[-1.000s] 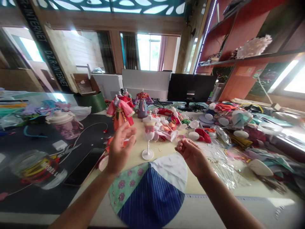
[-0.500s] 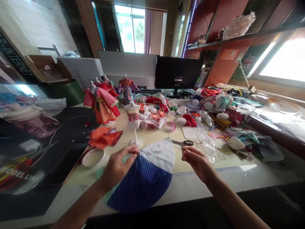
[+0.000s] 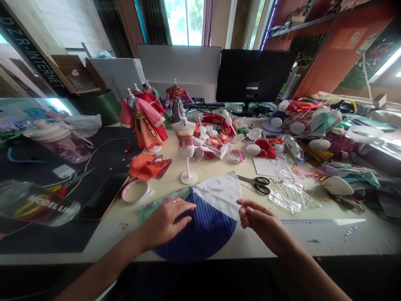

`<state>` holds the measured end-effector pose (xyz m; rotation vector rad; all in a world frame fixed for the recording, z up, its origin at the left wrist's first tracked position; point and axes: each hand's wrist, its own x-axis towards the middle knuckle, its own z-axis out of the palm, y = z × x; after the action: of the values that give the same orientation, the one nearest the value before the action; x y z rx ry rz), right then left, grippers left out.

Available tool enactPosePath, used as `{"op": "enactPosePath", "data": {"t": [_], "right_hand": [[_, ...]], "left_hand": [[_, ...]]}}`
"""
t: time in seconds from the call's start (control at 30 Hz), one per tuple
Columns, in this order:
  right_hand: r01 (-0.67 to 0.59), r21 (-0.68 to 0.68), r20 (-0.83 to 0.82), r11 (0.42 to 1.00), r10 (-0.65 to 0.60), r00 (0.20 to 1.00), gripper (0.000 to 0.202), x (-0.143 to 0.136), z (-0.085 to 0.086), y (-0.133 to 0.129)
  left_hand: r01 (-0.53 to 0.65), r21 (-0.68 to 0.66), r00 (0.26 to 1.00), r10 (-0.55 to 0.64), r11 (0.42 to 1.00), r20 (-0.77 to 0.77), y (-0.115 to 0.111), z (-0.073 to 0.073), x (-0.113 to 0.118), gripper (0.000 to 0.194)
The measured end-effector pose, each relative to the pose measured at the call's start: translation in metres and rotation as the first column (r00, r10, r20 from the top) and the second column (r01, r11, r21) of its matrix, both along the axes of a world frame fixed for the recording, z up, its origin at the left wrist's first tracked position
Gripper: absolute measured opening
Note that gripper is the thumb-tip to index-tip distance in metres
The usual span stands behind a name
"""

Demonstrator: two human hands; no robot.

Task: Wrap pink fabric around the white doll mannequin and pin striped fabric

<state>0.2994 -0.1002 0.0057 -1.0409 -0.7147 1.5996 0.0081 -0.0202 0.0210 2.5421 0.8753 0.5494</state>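
A round piece of fabric (image 3: 200,228) lies on the table, made of dark blue striped, pale white and green floral sections. My left hand (image 3: 171,219) rests over its blue and green parts, fingers spread and holding nothing. Just off the fabric's right edge, my right hand (image 3: 255,217) is closed in a pinch; whatever is between the fingertips is too small to make out. Black-handled scissors (image 3: 261,184) lie beyond that hand, their blades by the white section. Behind the fabric stands a small white doll torso (image 3: 185,140) on a round-based stand, with a pinkish band around it.
Dressed doll forms (image 3: 144,121) stand at the back left, near an orange cloth piece (image 3: 148,166) and a tape roll (image 3: 135,191). White doll parts and fabric scraps (image 3: 316,121) pile up at the right. A ruler (image 3: 310,222) and a clear plastic bag (image 3: 290,196) lie right of my hand.
My left hand has let go of the fabric near its centre and spread its fingers. The fabric lies flatter, more green showing. My right hand stays pinched. The camera view has tilted down.
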Motion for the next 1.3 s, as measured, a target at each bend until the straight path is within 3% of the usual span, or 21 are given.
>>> {"op": "enactPosePath", "data": {"t": [0.13, 0.4, 0.63, 0.73, 0.9, 1.1, 1.3], "right_hand": [[0.0, -0.057, -0.138, 0.998, -0.008, 0.99, 0.033, -0.003, -0.003, 0.0], [0.008, -0.086, -0.219, 0.996, -0.027, 0.975, 0.037, 0.0, -0.003, -0.009], [-0.021, -0.089, -0.238, 0.996, 0.0, 0.971, 0.05, 0.0, -0.003, -0.019], [-0.087, -0.067, -0.241, 0.994, 0.069, 0.968, 0.054, -0.006, 0.0, -0.019], [-0.17, 0.02, -0.222, 0.985, 0.17, 0.96, 0.063, -0.023, 0.005, -0.012], [-0.192, 0.142, -0.181, 0.971, 0.217, 0.959, 0.069, -0.046, 0.009, 0.001], [-0.229, 0.162, -0.169, 0.96, 0.256, 0.952, 0.077, -0.063, 0.009, 0.008]], "left_hand": [[0.085, -0.018, 0.996, -0.085, 0.996, 0.029, -0.001, 0.003, 0.018, 0.026], [0.22, -0.067, 0.973, -0.214, 0.973, 0.085, 0.001, 0.013, 0.056, 0.026], [0.235, -0.211, 0.971, -0.223, 0.949, 0.082, -0.003, 0.011, 0.058, 0.027], [0.194, -0.262, 0.978, -0.163, 0.945, 0.133, -0.008, 0.012, 0.056, 0.026], [0.064, -0.391, 0.96, 0.051, 0.918, 0.277, -0.012, 0.016, 0.057, 0.023], [-0.024, -0.603, 0.856, 0.328, 0.797, 0.4, -0.007, 0.022, 0.06, 0.026], [0.014, -0.669, 0.736, 0.446, 0.743, 0.51, -0.003, 0.018, 0.058, 0.03]]}}
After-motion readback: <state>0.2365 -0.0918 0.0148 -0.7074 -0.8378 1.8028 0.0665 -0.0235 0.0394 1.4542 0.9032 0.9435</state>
